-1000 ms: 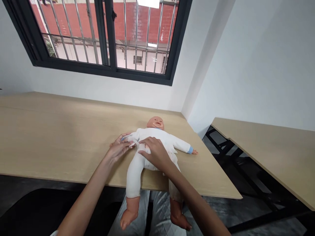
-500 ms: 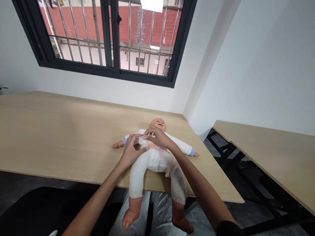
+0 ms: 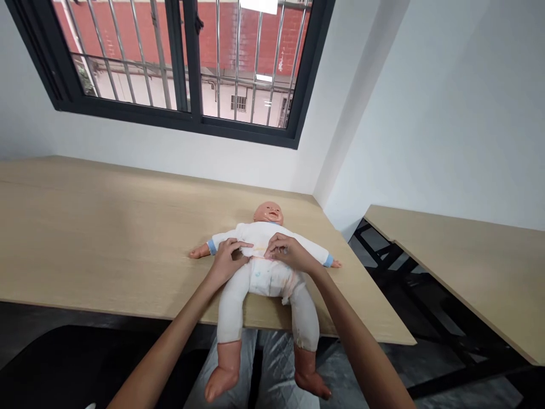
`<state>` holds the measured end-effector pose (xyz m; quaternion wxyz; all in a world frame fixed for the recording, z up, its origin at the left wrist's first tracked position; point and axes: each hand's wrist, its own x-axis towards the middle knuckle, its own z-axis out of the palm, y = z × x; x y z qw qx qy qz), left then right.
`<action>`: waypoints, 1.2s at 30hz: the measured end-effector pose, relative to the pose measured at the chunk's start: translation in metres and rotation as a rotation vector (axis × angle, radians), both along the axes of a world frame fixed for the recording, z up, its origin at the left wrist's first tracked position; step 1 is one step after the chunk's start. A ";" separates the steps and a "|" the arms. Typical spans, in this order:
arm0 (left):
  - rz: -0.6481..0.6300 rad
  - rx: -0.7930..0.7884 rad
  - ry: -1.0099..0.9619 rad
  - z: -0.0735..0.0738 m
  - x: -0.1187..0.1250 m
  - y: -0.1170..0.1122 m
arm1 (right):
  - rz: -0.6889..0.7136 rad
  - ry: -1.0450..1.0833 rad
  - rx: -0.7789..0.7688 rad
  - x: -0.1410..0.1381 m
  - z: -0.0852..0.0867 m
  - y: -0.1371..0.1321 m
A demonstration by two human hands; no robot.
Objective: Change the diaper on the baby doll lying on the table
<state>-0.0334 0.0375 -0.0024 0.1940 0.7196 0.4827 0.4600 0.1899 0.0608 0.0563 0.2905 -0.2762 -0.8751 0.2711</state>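
One baby doll (image 3: 266, 236) is being kept on its back on a pale wooden surface (image 3: 106, 221), near the front edge, with its legs being extended past that edge and its two bare feet (image 3: 223, 378) hanging over a person's grey trousers (image 3: 276, 363). Two hands are being held at the doll's middle: the left hand (image 3: 227, 264) is being laid on the lower edge of the white top (image 3: 259, 234), and the right hand (image 3: 292, 254) is being placed just beside it, with its fingers (image 3: 275, 247) gathered at the same edge. The fingers of both hands are being curled onto the cloth, but whether it is being clenched or only pressed cannot be told. Below the hands, one diaper (image 3: 266, 278) is being partly hidden by the garment and the wrists. Two blue cuffs (image 3: 212, 247) are being shown, one on each doll sleeve. Both of the person's arms are being cut off by the bottom of the frame. Beyond the doll, one dark window (image 3: 183, 128) with steel bars (image 3: 238, 57) is being cropped by the top edge, a second surface (image 3: 460, 272) is being cut off at the right, and a dark shape (image 3: 63, 363) at lower left cannot be made out.
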 end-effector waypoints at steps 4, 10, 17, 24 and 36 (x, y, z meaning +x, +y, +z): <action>0.035 0.083 0.058 0.006 0.001 -0.012 | 0.002 -0.031 0.047 0.004 -0.009 0.000; 0.002 0.215 0.431 0.027 0.013 -0.042 | -0.131 -0.189 0.357 0.010 -0.006 -0.025; -0.003 0.238 0.641 0.033 0.029 -0.061 | -0.501 0.058 0.332 0.032 -0.020 -0.066; 0.005 0.205 0.694 0.027 0.047 -0.072 | -0.469 -0.088 0.197 0.009 -0.046 -0.093; -0.034 0.079 0.544 0.027 0.031 -0.063 | -0.511 -0.151 0.216 0.009 -0.040 -0.091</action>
